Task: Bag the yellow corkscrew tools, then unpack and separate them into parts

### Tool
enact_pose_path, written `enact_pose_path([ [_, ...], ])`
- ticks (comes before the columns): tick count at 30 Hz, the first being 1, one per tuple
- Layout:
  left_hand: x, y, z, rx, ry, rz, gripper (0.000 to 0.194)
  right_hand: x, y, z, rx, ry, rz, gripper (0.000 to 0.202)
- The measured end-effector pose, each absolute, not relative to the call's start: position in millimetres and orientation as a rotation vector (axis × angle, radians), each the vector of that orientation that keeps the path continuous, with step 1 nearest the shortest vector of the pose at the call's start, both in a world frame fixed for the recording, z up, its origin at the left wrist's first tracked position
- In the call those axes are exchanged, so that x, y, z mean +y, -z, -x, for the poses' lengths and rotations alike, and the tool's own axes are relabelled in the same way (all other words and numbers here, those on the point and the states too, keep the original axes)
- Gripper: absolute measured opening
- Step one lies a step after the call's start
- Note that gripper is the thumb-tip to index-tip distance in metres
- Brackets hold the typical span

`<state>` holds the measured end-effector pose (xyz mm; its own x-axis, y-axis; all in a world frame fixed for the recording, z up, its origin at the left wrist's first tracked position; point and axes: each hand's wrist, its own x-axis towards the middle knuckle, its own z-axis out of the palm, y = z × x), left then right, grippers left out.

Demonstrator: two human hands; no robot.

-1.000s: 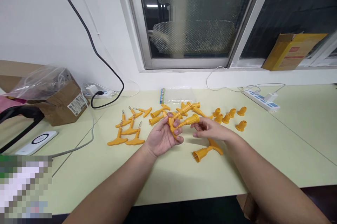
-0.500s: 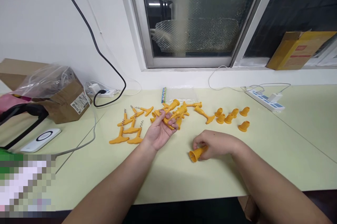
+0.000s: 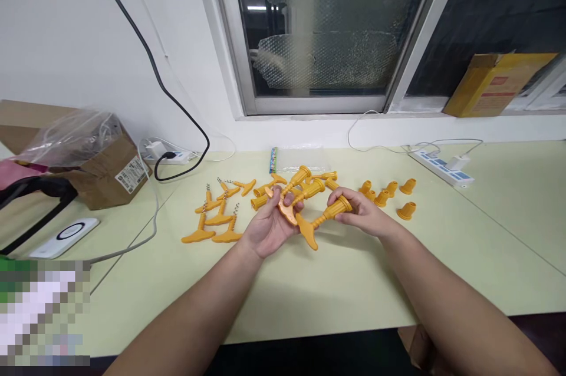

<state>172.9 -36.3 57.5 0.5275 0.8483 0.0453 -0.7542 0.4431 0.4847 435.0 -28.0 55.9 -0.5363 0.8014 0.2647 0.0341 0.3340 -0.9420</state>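
Two yellow plastic corkscrews lie in my left hand, their handles under its curled fingers and their bell-shaped ends pointing up and right. My right hand pinches a third corkscrew by its bell end, its T-handle beside my left fingers; whether they touch I cannot tell. Behind my left hand lie more assembled corkscrews, partly hidden. To the left are several T-handles with bare metal spirals. Right of my right hand stand several loose yellow bell caps.
A clear plastic bag lies at the back by the wall. An open cardboard box, a white charging pad and a grey cable are on the left. A power strip sits at the back right of the table.
My right hand has lifted its corkscrew from near the tabletop up and back to my left hand, turning it so the handle points toward me. My left hand keeps its two corkscrews.
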Motion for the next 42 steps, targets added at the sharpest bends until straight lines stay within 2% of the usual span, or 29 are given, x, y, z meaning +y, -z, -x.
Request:
enact_pose_path([
  [3, -40, -58, -174, 0.187, -0.977, -0.48, 0.007, -27, -54, -433, -1.851, -1.487, 0.645, 0.022],
  [5, -43, -58, -175, 0.168, -0.947, -0.466, 0.007, -27, -52, -429, -1.819, -1.512, 0.605, 0.023],
  [14, -45, -58, -177, 0.149, -0.933, -0.478, 0.01, -29, -43, -414, -1.707, -1.443, 0.752, 0.031],
  [21, -42, -56, -179, 0.16, -1.007, -0.426, 0.022, -34, -41, -403, -1.661, -1.289, 0.673, 0.031],
  [23, -44, -55, -180, 0.195, -1.01, -0.457, 0.025, -37, -42, -401, -1.688, -1.255, 0.76, 0.026],
  [28, -48, -57, -181, 0.224, -1.007, -0.517, 0.027, -40, -49, -399, -1.703, -1.256, 0.976, 0.031],
  [32, -49, -62, -179, 0.194, -1.005, -0.474, 0.028, -37, -47, -401, -1.684, -1.378, 0.853, 0.027],
  [39, -45, -66, -174, 0.139, -1.021, -0.463, 0.021, -37, -36, -395, -1.753, -1.0, 0.632, 0.014],
  [42, -45, -67, -172, 0.138, -1.019, -0.488, 0.021, -39, -36, -390, -1.629, -1.106, 0.619, 0.023],
])
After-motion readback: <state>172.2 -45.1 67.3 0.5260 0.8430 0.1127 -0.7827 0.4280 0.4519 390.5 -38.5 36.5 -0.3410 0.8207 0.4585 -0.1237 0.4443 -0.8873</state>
